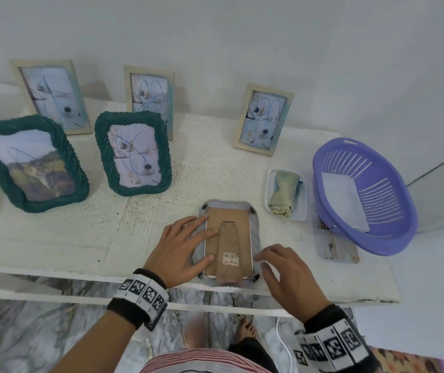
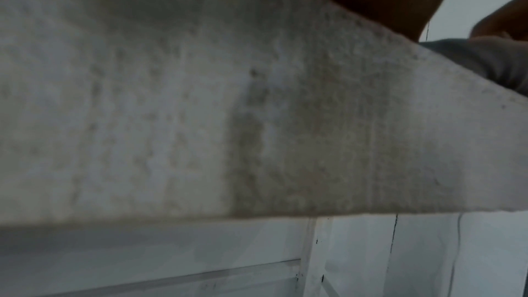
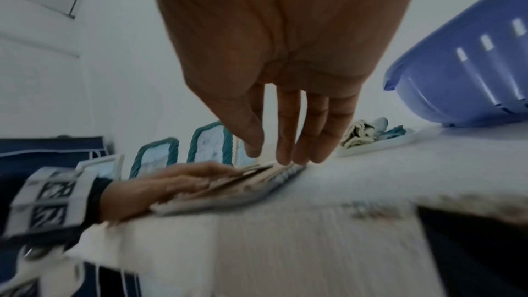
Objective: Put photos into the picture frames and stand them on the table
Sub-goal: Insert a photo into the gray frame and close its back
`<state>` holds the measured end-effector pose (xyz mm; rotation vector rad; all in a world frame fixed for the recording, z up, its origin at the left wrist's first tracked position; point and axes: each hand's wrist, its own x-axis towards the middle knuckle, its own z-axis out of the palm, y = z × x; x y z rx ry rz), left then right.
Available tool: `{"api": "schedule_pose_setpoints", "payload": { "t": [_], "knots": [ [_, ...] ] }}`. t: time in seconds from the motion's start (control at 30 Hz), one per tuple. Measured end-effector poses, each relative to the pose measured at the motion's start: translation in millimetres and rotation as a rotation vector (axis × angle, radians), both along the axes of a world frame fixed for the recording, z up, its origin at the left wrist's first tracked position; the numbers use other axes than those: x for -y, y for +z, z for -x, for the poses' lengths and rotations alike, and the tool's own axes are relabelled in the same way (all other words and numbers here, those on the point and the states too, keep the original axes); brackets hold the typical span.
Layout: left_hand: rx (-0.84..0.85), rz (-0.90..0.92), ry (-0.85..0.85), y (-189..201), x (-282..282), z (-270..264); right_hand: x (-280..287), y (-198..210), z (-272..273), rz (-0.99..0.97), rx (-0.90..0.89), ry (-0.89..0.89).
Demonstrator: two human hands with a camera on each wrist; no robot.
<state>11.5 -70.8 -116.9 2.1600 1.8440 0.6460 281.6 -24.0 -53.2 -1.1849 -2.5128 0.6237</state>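
A barcode sticker (image 1: 231, 258) sat on the brown backing board (image 1: 227, 238) of the face-down frame (image 1: 228, 242); its print was too small to read. The frame had a grey ribbed border, dark clips at its corners and a flat cardboard stand down the middle, and it lay at the near edge of the white counter (image 1: 161, 230). The left hand (image 1: 181, 247) rested flat on the frame's left side, fingers straight and spread, gripping nothing. The right hand (image 1: 286, 275) hovered at the frame's lower right corner, fingers loosely extended with tips at the edge, holding nothing. Five filled frames stood upright further back, two of them green-bordered (image 1: 133, 153). A purple basket (image 1: 363, 195) sat at the right.
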Motion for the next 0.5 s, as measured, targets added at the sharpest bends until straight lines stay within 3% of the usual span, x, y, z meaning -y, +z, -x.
{"api": "schedule_pose_setpoints", "payload": {
  "t": [0.13,0.5],
  "knots": [
    [-0.003,0.008,0.001,0,0,0,19,-11,-11,-0.067,0.051,0.086],
    [-0.002,0.017,0.004,0,-1,0,33,-28,-7,-0.151,0.073,0.040]
  ]
}}
